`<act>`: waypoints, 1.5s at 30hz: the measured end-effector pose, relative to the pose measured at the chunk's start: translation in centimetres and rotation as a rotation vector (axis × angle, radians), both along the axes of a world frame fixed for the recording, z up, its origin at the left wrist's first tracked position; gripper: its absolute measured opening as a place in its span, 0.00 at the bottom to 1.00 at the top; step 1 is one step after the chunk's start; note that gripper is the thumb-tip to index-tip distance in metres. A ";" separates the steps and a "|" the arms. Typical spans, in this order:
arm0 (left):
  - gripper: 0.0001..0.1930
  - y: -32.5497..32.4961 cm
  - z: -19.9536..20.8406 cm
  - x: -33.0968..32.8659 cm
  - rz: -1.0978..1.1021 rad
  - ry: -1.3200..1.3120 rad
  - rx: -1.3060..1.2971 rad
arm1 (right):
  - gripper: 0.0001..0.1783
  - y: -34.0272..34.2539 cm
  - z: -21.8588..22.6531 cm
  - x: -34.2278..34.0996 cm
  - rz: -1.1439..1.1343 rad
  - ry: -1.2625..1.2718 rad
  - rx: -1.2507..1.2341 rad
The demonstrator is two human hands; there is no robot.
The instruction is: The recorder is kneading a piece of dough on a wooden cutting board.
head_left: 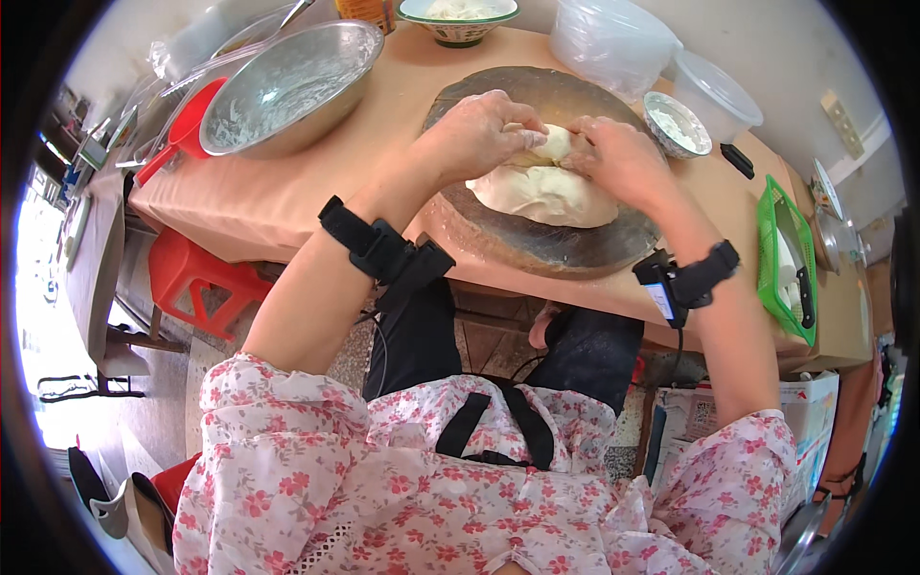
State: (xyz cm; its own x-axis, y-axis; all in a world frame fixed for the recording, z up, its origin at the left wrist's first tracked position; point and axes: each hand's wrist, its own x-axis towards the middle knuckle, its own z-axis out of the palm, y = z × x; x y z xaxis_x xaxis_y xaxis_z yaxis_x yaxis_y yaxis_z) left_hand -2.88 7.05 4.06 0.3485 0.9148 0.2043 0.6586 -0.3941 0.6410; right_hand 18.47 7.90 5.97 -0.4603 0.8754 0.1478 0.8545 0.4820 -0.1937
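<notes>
A pale lump of dough [544, 195] lies on a round dark wooden board [537, 244] on the tan-covered table [287, 201]. My left hand [476, 134] and my right hand [621, 155] both grip the dough's far edge, fingers curled and dusted with flour, folding a part of it up between them. A black strap with a small device sits on each wrist.
A large floured metal bowl [287, 86] and a red scoop [187, 129] stand at the left. A small bowl of flour [676, 125], clear plastic containers [613, 38] and a patterned bowl [458, 19] are behind the board. A green basket [786, 259] sits at the right; a red stool [196, 283] stands below.
</notes>
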 end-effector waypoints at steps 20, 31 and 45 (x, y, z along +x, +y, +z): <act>0.20 2.7 -1.8 0.8 -0.098 0.146 0.097 | 0.12 1.3 0.3 -0.2 0.244 0.019 -0.050; 0.16 5.3 -2.3 1.8 0.063 0.318 0.045 | 0.05 2.7 -1.6 -1.5 0.083 -0.168 0.178; 0.12 -2.7 0.1 -1.1 -0.117 0.182 0.287 | 0.17 -2.3 0.9 2.3 0.141 0.342 0.013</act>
